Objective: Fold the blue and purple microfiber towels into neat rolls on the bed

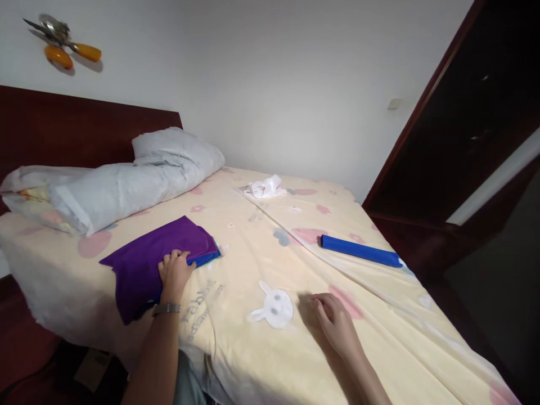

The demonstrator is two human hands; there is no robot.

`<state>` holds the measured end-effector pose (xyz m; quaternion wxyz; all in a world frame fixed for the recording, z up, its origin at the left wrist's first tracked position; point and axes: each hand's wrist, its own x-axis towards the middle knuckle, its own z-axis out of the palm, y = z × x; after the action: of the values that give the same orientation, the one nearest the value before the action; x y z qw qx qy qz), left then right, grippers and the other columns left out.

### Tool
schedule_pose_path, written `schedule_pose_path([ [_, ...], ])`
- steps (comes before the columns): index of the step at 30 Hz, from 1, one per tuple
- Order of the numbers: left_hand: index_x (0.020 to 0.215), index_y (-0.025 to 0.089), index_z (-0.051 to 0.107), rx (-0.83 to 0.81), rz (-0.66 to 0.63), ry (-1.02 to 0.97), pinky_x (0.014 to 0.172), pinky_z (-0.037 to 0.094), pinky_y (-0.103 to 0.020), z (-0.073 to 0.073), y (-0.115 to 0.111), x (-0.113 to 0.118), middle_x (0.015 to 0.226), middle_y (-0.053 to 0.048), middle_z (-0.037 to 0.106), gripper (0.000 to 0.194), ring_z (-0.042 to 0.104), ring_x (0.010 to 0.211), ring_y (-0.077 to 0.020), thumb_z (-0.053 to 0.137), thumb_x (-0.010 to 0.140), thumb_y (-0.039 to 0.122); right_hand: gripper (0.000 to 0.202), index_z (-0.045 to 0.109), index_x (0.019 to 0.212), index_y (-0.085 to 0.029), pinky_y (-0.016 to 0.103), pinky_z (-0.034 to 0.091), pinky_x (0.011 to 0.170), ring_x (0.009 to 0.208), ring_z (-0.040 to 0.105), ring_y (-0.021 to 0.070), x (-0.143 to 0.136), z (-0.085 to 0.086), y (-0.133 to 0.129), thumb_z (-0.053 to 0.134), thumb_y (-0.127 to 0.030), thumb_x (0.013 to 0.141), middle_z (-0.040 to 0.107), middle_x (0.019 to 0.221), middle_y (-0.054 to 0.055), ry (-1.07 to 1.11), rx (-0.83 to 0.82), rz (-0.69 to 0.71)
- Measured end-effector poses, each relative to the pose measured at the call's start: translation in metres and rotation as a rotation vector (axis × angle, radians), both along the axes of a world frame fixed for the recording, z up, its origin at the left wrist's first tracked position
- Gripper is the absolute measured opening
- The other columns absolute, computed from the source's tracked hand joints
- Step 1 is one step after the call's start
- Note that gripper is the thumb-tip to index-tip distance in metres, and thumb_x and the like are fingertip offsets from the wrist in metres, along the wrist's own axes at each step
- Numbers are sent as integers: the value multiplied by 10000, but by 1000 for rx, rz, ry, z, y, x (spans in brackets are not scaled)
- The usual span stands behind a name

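Observation:
My left hand (175, 274) rests on top of a folded purple fabric (154, 261), its fingers apart and bent a little, with the thumb near the right edge. Under that edge shows a blue layer (206, 259). One corner of the purple fabric droops toward the bed's near side. My right hand (335, 322) hovers just above the bedsheet, fingers curled in loosely, with nothing visible in it. Beyond it lies a long, narrow blue fabric strip (360, 251), folded or rolled, close to the right edge of the bed.
A cream patterned bedsheet (240, 236) covers the bed. A grey quilt (139, 183) lies bunched against the dark wooden headboard (84, 121). A crumpled white plastic bag (265, 187) sits near the far wall. Dark doors (472, 112) stand at the right.

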<state>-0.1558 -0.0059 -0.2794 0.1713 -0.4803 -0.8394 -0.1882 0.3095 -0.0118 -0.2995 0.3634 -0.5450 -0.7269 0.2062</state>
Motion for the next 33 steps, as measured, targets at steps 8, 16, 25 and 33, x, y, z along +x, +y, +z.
schedule_pose_path([
  [8,996,171,748,59,116,28,803,332,-432,-6,6,9,1053,-151,635,348,497,1018,-344,438,944,320,309,688,945,-210,376,473,864,986,621,260,-4,2,-5,414,-347,983,703,1010,93,-79,18,94],
  [16,1089,132,641,181,-89,95,916,363,-408,38,-2,40,1076,-148,655,385,535,1053,-297,311,1026,320,318,718,918,-211,408,473,865,981,624,291,-9,13,-11,474,-414,943,713,998,107,82,-29,51],
  [25,1096,188,627,93,-893,12,783,480,-466,24,-52,207,1156,-180,658,307,629,962,-319,350,980,129,523,698,1111,-167,378,521,799,891,663,246,-77,40,-41,673,-606,826,722,987,96,855,-548,346],
  [33,1188,259,576,-109,-1242,-116,732,550,-515,24,-96,287,1148,-162,653,343,659,931,-331,391,940,111,379,731,987,-148,383,501,953,978,673,262,-52,51,-30,747,-482,808,751,958,77,884,-448,136],
])
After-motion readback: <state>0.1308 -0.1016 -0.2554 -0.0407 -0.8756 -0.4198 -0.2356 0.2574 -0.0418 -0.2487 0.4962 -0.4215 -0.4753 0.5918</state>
